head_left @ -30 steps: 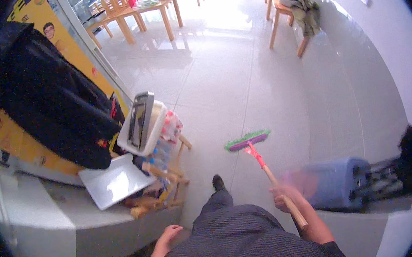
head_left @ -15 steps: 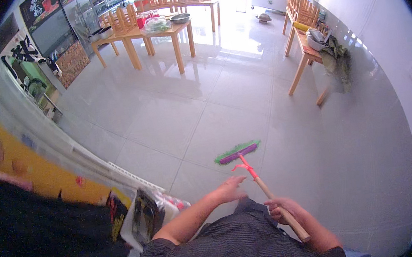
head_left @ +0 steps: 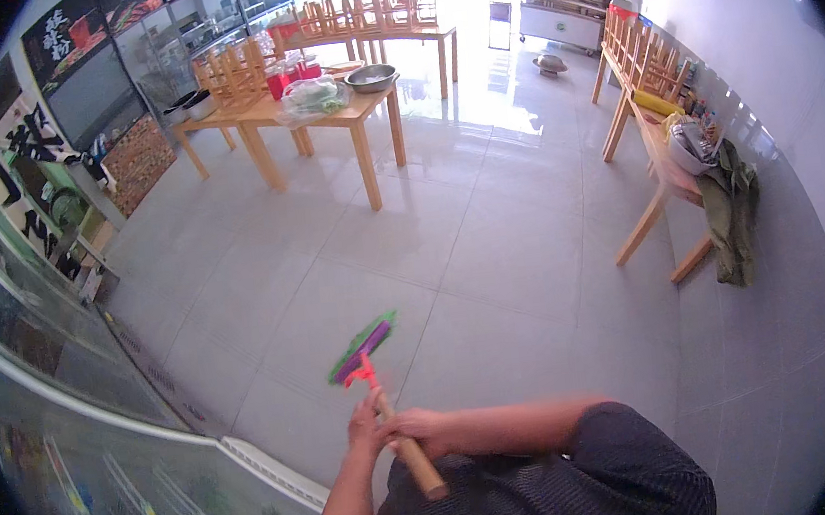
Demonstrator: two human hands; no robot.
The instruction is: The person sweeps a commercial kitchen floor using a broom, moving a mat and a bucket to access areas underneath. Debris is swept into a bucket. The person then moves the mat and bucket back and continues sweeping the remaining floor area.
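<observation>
A broom (head_left: 363, 355) with a purple head, green bristles, a red collar and a wooden handle slants out in front of me. Its bristles are at the tiled floor, left of centre. Round the upper handle, just below the red collar, my left hand (head_left: 363, 421) is closed. Close behind it my right hand (head_left: 419, 432) also grips the handle, with the forearm crossing from the right. The wooden butt end points back toward my body. The fingers of both hands partly overlap in this view.
A glass-fronted display fridge (head_left: 145, 487) stands close on my left. Ahead is a wooden table (head_left: 354, 113) with a metal bowl (head_left: 371, 79), plastic bags and upturned stools. Along the right wall runs a wooden bench (head_left: 669, 165), with a dark cloth (head_left: 733, 214) hanging from it.
My left hand has come from free of the handle to holding it. The broom and my right hand have shifted left in view. The fridge has come into view on the left.
</observation>
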